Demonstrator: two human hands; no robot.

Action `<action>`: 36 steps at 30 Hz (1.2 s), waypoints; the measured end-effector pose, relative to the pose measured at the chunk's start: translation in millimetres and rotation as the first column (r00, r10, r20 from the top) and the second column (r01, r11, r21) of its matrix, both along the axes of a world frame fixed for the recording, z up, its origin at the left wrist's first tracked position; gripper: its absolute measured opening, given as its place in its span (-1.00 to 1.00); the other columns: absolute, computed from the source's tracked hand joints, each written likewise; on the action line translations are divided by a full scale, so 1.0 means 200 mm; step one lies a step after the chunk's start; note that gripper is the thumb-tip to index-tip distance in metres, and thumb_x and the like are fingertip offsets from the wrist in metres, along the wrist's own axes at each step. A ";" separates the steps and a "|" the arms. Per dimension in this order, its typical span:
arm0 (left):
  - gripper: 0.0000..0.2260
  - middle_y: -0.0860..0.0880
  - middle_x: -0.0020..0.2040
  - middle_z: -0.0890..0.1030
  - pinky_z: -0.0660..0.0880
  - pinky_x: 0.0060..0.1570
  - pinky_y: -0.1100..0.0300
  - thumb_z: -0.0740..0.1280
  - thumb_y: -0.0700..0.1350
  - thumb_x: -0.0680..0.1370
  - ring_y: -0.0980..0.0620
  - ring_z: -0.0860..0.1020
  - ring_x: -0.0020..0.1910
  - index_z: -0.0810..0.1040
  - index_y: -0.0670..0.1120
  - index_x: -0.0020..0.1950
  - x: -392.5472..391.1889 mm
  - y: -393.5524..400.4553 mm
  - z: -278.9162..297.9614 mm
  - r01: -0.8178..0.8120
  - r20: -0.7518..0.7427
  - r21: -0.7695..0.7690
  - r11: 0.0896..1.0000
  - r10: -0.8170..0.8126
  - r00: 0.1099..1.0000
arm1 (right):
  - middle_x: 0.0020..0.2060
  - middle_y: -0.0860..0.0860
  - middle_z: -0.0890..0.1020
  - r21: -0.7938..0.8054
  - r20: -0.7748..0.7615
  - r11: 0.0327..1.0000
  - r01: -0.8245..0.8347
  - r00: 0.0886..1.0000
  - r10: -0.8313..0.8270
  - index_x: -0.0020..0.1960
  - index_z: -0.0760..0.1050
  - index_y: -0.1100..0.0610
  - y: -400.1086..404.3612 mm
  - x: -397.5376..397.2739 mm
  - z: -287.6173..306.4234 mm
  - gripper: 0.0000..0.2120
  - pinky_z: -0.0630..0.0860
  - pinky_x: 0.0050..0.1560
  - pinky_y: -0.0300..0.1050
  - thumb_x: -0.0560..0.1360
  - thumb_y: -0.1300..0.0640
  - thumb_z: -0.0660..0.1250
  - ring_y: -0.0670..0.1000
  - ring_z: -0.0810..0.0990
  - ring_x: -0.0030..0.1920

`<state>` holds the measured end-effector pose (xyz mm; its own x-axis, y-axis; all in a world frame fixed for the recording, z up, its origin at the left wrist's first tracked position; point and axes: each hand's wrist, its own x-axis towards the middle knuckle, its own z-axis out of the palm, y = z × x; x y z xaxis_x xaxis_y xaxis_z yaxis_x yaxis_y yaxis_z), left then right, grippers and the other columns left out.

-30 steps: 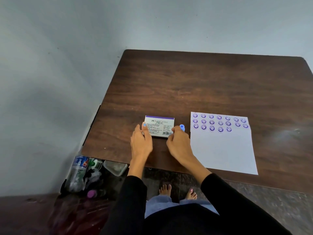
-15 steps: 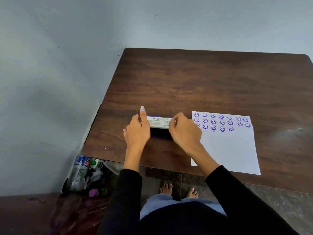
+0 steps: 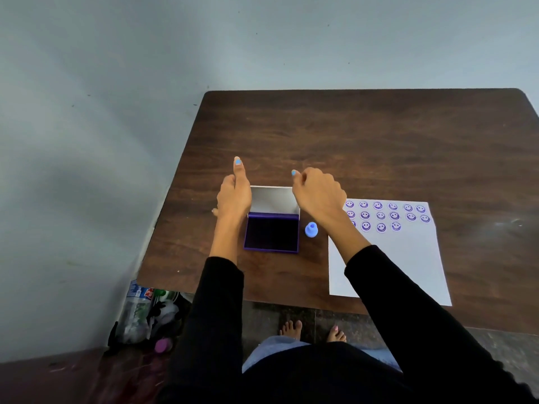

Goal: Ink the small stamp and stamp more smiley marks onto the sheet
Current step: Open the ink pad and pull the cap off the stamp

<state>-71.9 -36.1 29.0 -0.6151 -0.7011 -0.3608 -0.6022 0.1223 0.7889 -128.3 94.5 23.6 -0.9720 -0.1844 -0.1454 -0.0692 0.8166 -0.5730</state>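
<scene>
The purple ink pad (image 3: pixel 272 233) lies open on the brown table (image 3: pixel 350 135), its dark inked surface facing up. Its white lid (image 3: pixel 271 199) stands tilted back at the far side. My left hand (image 3: pixel 233 196) grips the lid's left edge with the thumb sticking up. On the lid's right edge rests my right hand (image 3: pixel 318 191), fingers curled. The small blue stamp (image 3: pixel 311 229) stands by itself on the table just right of the pad. The white sheet (image 3: pixel 393 263) lies to the right, with three rows of purple smiley marks along its far edge.
On the floor left of the table stands a plastic bottle (image 3: pixel 137 310) among bags and a pink cap (image 3: pixel 163 345). A grey wall runs behind and to the left. My bare feet (image 3: pixel 312 330) show under the table's near edge.
Both hands have swung the ink pad's lid up and back, so the dark pad now shows. The blue stamp has left my right hand and stands on the table beside the pad.
</scene>
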 end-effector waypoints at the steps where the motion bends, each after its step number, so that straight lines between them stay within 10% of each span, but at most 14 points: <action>1: -0.35 -0.15 0.13 0.56 0.18 0.41 -0.25 -0.12 0.32 0.57 -0.18 0.46 0.25 0.48 -0.18 0.13 -0.02 0.00 -0.01 -0.005 -0.008 0.022 1.000 0.005 1.000 | 0.06 0.22 0.60 -0.009 0.015 1.000 0.000 1.000 0.000 0.01 0.49 0.20 0.00 -0.01 -0.01 -0.61 0.33 -0.10 0.00 0.59 -0.08 0.06 0.32 0.53 0.07; 13: -0.37 -0.12 0.31 0.49 0.24 0.41 -0.14 -0.10 0.32 0.57 -0.15 0.42 0.33 0.33 -0.11 0.38 -0.12 -0.03 -0.14 -0.039 0.023 0.182 0.982 0.035 0.999 | 0.14 0.14 0.60 -0.194 0.267 0.980 0.053 0.964 0.001 0.21 0.41 0.06 -0.01 -0.08 -0.10 -0.72 0.46 0.17 0.04 0.56 0.01 0.12 0.25 0.60 0.07; 22: -0.69 -0.14 0.17 0.61 0.40 0.12 0.22 0.25 -0.05 0.59 -0.05 0.55 0.16 0.53 -0.19 0.25 0.06 0.15 -0.23 0.095 -0.174 -0.149 0.984 -0.120 0.977 | -0.03 0.06 0.66 -0.158 0.223 0.987 0.013 0.974 0.023 -0.08 0.54 0.02 0.21 -0.07 -0.08 -0.80 0.54 0.01 -0.07 0.33 0.03 0.45 0.12 0.60 -0.01; 27: -0.71 -0.15 0.22 0.59 0.45 0.24 0.06 0.33 -0.22 0.53 -0.07 0.54 0.21 0.52 -0.23 0.24 0.08 0.28 -0.29 0.275 -0.112 -0.209 0.939 -0.302 0.947 | -0.04 0.10 0.60 -0.002 0.243 0.978 -0.210 0.948 0.204 -0.05 0.54 0.11 0.25 0.04 -0.14 -0.64 0.46 -0.13 -0.10 0.20 0.17 0.56 0.14 0.57 -0.04; 36: -0.60 -0.07 0.24 0.55 0.30 0.29 0.03 0.49 -0.02 0.40 -0.05 0.42 0.29 0.58 -0.09 0.20 0.11 0.36 -0.32 0.504 0.108 -0.441 0.743 -0.513 0.851 | -0.29 0.10 0.69 -0.239 0.084 0.971 0.008 0.996 0.013 -0.22 0.62 0.15 0.28 0.11 -0.22 -0.91 0.41 -0.28 -0.22 0.29 0.18 0.48 0.02 0.60 -0.26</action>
